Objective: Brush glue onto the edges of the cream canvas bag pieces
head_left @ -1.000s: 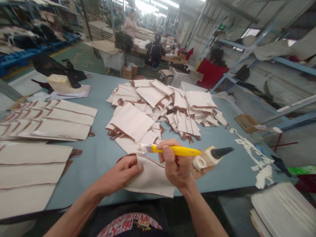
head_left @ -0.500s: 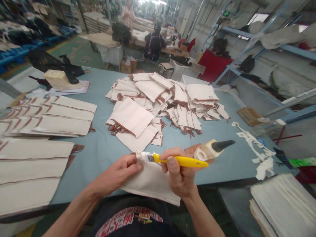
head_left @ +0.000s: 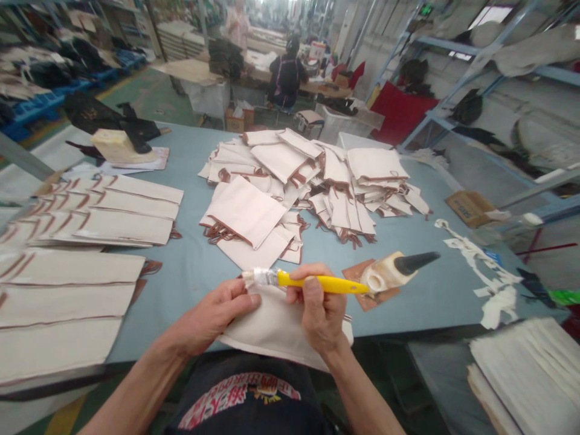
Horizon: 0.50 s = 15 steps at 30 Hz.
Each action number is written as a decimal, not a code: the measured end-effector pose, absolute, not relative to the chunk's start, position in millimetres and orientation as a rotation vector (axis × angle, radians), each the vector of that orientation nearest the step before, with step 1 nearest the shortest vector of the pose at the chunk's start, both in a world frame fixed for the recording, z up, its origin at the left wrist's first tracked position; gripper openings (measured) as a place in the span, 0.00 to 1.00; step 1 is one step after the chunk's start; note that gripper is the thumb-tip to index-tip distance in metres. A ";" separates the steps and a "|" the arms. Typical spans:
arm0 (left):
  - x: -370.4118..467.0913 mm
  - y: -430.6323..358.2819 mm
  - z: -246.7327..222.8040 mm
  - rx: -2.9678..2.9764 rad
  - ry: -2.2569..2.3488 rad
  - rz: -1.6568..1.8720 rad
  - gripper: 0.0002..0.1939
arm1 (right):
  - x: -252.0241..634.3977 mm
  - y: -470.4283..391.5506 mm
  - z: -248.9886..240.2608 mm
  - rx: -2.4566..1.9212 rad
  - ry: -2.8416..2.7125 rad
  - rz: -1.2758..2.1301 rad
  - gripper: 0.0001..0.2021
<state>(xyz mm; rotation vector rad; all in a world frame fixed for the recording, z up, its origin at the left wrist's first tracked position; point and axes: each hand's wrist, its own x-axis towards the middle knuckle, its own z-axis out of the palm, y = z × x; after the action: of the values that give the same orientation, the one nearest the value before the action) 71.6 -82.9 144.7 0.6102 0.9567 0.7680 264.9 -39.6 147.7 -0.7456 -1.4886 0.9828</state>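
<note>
A cream fabric piece (head_left: 272, 326) lies at the near edge of the table, partly over it. My left hand (head_left: 212, 314) pinches its upper left corner between thumb and fingers. My right hand (head_left: 319, 302) grips the yellow handle of a brush (head_left: 326, 282). The whitish bristles point left and meet the fabric's top edge just above my left fingers. To the right of my right hand, a cream container with a dark nozzle (head_left: 392, 272) lies tilted on a brown patch.
A heap of cream pouches with brown cords (head_left: 249, 211) covers the middle of the blue-green table (head_left: 190, 314). Overlapping pouches (head_left: 131, 217) are laid in rows at left. White scraps (head_left: 475, 272) and a small carton (head_left: 469, 208) sit at right. A person (head_left: 287, 75) sits beyond.
The brush and my right hand have shifted slightly left along the fabric's top edge. The whole view has shifted a little, and more of the container and brown patch shows.
</note>
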 end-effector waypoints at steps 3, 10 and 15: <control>74.1 -82.3 145.5 0.597 0.958 0.741 0.35 | 262.7 -35.5 148.1 -0.823 -1.526 0.787 0.14; 80.8 -79.6 154.8 0.719 0.933 0.745 0.31 | 265.8 -37.3 141.0 -0.991 -1.811 0.441 0.11; 66.1 -84.0 143.6 0.979 1.028 0.799 0.31 | 278.0 -26.1 153.7 -1.072 -1.644 0.394 0.12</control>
<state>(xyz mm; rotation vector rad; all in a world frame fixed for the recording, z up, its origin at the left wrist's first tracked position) 66.1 -84.0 143.6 0.9792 1.0280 0.7990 278.0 -26.1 153.7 -1.0718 -1.6443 0.3941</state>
